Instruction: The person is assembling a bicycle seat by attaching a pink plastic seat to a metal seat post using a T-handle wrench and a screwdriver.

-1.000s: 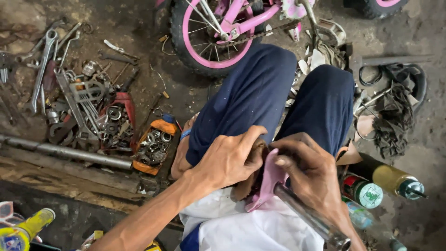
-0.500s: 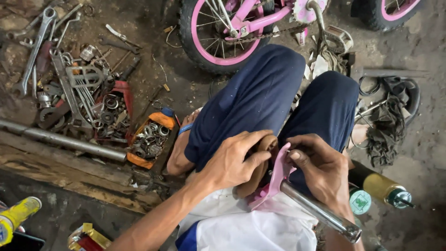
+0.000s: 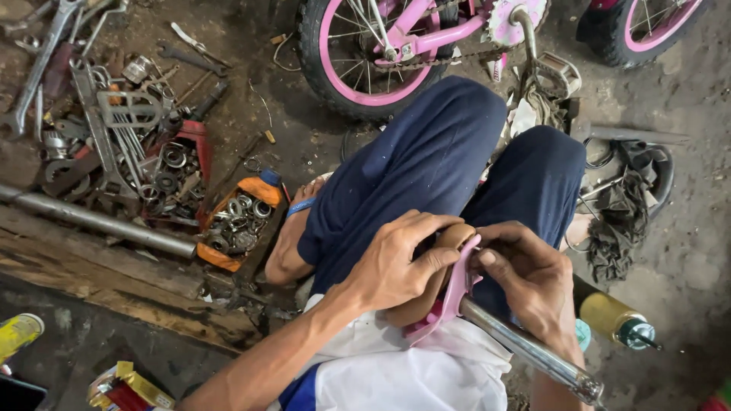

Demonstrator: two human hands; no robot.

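1. So the pink plastic piece (image 3: pixel 455 293) sits right in the person's lap, squeezed between both sets of fingers, with a brownish round part (image 3: pixel 455 234) peeking out at its top end. Can't tell exactly what that brown bit is.
2. Left hand (image 3: pixel 396 262) is wrapped over the near side of it, fingers clenched around the piece, thumb lying along the pink edge.
3. Right hand (image 3: pixel 529 281) grips from the other side, fingers curled tight on the pink piece where it meets a metal tube (image 3: pixel 525 348). The tube runs out below those fingers toward the bottom edge.
4. Just beyond the fingers are the knees in dark blue trousers (image 3: pixel 434 167), and past them a small pink bicycle (image 3: pixel 396 46) on the dirt floor (image 3: pixel 700 251).
5. Off to the left of the left-hand fingers: an orange tray (image 3: pixel 236 221) full of bearings and rings, a long grey pipe (image 3: pixel 99 221), and a heap of wrenches (image 3: pixel 84 114).
6. Right of the right-hand fingers there's a yellowish bottle (image 3: pixel 617 320) lying down, plus a dark rag (image 3: pixel 617 228).
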